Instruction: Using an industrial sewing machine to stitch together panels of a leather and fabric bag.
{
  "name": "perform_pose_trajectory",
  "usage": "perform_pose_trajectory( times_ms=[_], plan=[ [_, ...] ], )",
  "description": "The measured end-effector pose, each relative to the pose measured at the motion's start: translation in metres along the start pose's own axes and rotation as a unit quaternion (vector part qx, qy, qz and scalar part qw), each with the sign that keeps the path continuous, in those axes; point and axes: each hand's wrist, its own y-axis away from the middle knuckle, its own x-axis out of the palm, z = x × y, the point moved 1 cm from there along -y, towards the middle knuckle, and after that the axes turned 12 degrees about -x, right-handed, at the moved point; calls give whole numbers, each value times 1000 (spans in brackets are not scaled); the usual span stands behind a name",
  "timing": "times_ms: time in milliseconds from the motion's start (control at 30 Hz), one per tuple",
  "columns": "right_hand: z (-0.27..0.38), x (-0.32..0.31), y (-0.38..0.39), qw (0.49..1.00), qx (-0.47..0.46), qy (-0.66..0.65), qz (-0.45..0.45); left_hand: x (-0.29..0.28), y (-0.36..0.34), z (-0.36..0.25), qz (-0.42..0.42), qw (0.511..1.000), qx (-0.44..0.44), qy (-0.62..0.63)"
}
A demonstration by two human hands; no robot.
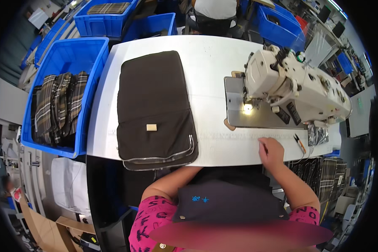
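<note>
On the white table (214, 151) lies a dark brown fabric bag piece (153, 90), flat, its lower part folded over. It has a small beige label (151, 127) and a silvery zipper (159, 158) curving along its near edge. My left forearm (170, 181) reaches under the table's front edge beside the bag piece, and the hand itself is hidden. My right hand (271, 152) rests at the table's front edge with its fingers curled in; nothing shows in it. Thread snips (300, 143) with orange on the handles lie to its right. Beyond it stands a white sewing machine (296, 84), its lamp lit over the metal plate.
A blue bin (82, 143) of folded plaid fabric (61, 105) stands against the table's left side. A printed measuring scale (231, 136) crosses the table. More plaid pieces (323, 174) hang below the right edge. Another person (215, 12) sits beyond the far edge, between blue bins.
</note>
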Motion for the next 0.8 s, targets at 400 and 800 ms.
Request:
perform_pose_trajectory(
  times_ms=[400,800],
  plan=[
    [-28,-14,17,984,1,86,-156,-146,10,-275,-234,945,76,-214],
    [-88,-53,90,966,104,220,-83,-172,-47,-208,-454,827,94,-317]
  ],
)
